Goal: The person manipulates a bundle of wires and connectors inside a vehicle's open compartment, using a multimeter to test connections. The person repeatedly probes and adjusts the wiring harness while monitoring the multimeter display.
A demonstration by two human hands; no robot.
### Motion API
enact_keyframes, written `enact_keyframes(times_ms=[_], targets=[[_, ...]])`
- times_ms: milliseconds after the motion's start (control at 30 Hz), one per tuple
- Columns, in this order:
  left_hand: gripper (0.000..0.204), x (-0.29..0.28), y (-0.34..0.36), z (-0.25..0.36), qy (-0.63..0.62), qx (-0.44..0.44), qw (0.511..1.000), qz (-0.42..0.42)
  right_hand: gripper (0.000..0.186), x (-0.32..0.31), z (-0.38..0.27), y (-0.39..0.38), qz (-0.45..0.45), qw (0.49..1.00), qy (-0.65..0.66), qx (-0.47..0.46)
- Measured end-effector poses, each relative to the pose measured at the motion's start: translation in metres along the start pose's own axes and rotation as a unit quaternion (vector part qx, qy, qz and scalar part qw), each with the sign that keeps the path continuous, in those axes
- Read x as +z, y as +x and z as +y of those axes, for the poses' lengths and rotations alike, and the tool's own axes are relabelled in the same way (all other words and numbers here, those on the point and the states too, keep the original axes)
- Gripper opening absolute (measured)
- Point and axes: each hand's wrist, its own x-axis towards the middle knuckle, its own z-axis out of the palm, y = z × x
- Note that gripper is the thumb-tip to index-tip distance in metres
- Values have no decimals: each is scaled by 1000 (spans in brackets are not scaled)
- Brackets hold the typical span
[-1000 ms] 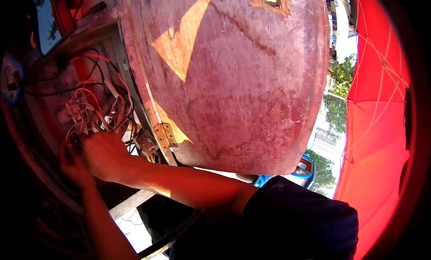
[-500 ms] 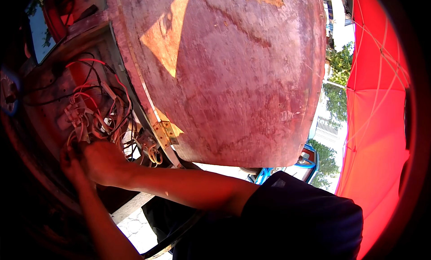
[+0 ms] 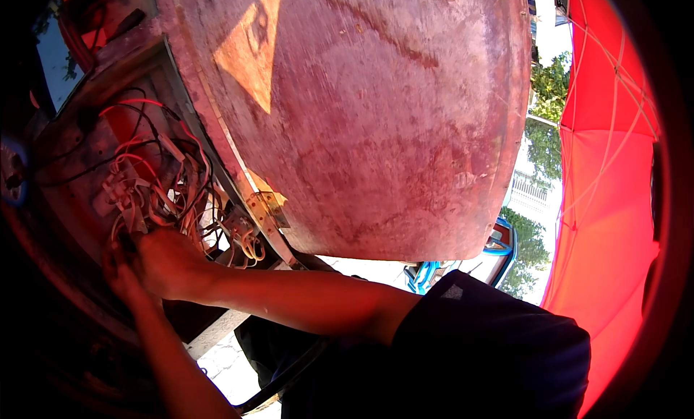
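In a metal compartment at the left, a tangle of red, black and pale wires hangs among pale connectors. Low in it, my right hand is curled at the bottom of the bundle, its fingertips hidden behind its back. My left hand is right beside it, lower and more in shadow, fingers bent at the same spot. What they pinch is too dark and covered to make out. A brass-coloured hinge joins the compartment's edge to a large, worn, reddish panel.
A mirror-like pane is at the upper left, a blue-rimmed object below it. A red canopy with cords fills the right side. Behind the panel show trees, a fence and a blue-framed vehicle part.
My hands stay together at the wire bundle and have shifted slightly down and right in the picture. The panel's upper part has moved up and left in view as the camera turned.
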Motion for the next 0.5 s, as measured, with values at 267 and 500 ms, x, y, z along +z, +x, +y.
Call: enact_keyframes(times_ms=[267, 500], targets=[[26, -5, 11, -13, 76, 78, 994, 18, 24, 0, -2, -3, 32, 999, -27, 5], [26, 8, 8, -3, 57, 14, 998, 23, 18, -3, 0, 3, 37, 987, -145, -53]])
